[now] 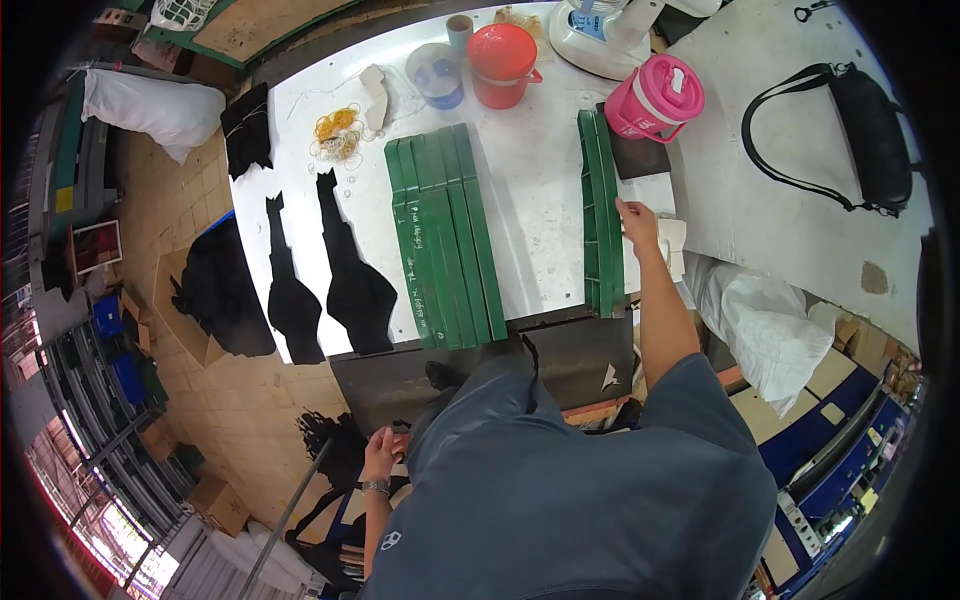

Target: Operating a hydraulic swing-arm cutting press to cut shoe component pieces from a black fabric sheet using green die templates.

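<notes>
Fingertips [621, 206] of the right hand [637, 222] touch the right edge of a long ribbed green piece [602, 230]. This hand is nearly closed, with the thumb and the index finger near together at the edge; I cannot tell if they truly grip it. The ribbed green piece lies lengthwise at the right part of the white worktop [540, 180], its lower end near the front edge. The left hand [381, 452] is low beside the body, well apart from the worktop, with its fingers partly curled; whether it holds something, I cannot tell.

Near the middle of the worktop lie several long green bars [446, 240], side by side and touching. To their left are two black fabric pieces [358, 285], flat and apart from each other.

About writing: the leftmost green bar carries white handwriting along its length. A blue label [587, 24] is on the white base of the fan [600, 45]. The pink jug [655, 97] has pale printing on its side, too small to read well, and a white patch on its lid. The dark shirt [590, 490] shows a small white emblem near the left sleeve.
</notes>
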The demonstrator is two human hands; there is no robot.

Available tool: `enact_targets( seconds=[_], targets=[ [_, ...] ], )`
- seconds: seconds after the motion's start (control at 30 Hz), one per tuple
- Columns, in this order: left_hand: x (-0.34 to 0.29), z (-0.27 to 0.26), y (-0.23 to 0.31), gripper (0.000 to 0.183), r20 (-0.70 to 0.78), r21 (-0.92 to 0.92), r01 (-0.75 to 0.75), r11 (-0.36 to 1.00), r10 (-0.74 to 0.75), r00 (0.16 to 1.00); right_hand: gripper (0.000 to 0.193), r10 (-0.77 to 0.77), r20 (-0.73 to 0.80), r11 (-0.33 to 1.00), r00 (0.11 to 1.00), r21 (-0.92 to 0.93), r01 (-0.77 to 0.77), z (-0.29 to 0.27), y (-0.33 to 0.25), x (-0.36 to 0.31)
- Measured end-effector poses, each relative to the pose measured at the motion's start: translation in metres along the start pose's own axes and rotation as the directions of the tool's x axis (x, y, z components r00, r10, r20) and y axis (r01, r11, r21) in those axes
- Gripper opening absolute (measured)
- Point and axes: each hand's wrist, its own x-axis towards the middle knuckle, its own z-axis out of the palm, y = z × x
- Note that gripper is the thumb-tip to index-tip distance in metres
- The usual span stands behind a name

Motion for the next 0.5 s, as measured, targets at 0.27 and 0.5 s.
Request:
enact_targets(
  seconds=[0.27,0.5],
  targets=[
    [-0.016,-0.010,0.026,0.046,-0.079,-0.013,-0.096,0.995,0.095,0.992,0.045,0.100,0.664,0.844,0.741,0.338,-0.416,-0.006,0.011,0.022],
    [-0.014,-0.016,0.018,0.046,-0.051,0.081,-0.047,0.996,0.052,0.997,0.038,0.128,0.762,0.777,0.635,0.321,-0.542,0.004,0.009,0.022]
  ],
)
